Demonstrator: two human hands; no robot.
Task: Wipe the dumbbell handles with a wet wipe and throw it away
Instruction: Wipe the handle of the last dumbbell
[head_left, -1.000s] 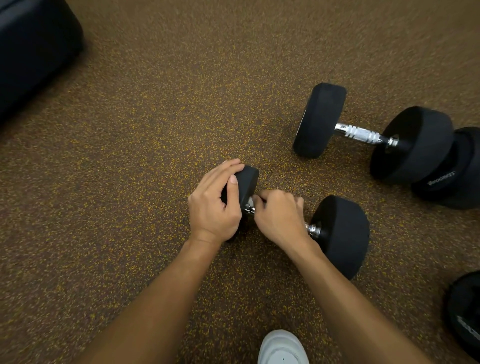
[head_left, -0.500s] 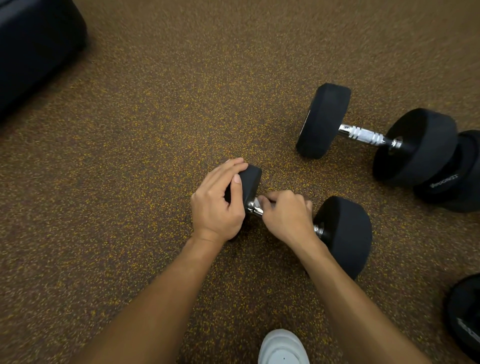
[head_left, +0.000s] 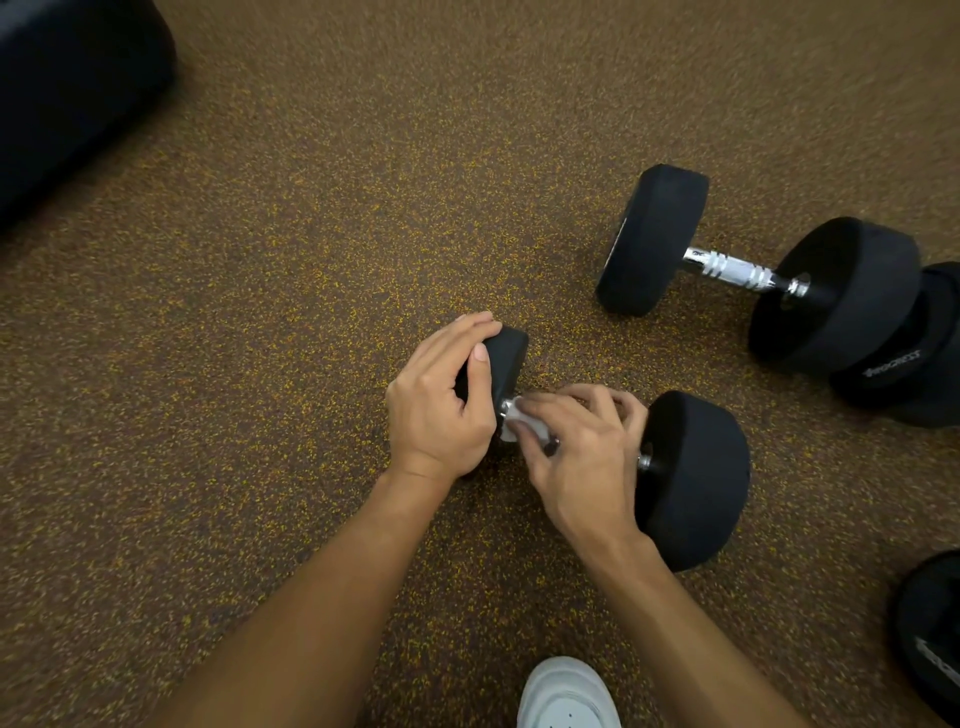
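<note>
**Item:** near dumbbell (head_left: 696, 478). Lies flat on speckled rubber floor (head_left: 311, 260), centre-frame.

**Step:** wiping handle no. 1; task looks approx. mid-way at most.

**Hands:**
- L hand (head_left: 441, 410) grips the left head, fingers curled over its rim, steadying it.
- R hand (head_left: 582, 457) wraps the bar w/ wet wipe (head_left: 517, 418) pinched under thumb & fingers. A white corner shows by the left collar.

**Look:** black rubber heads. Bar mostly hidden; bit of chrome visible by right head.

**Next, prob.:** rub along to right collar and stop the head rolling. Then go to second dumbbell (head_left: 737, 270), upper right, well apart, knurled chrome handle bare.

**Bin:** not in view.
</note>
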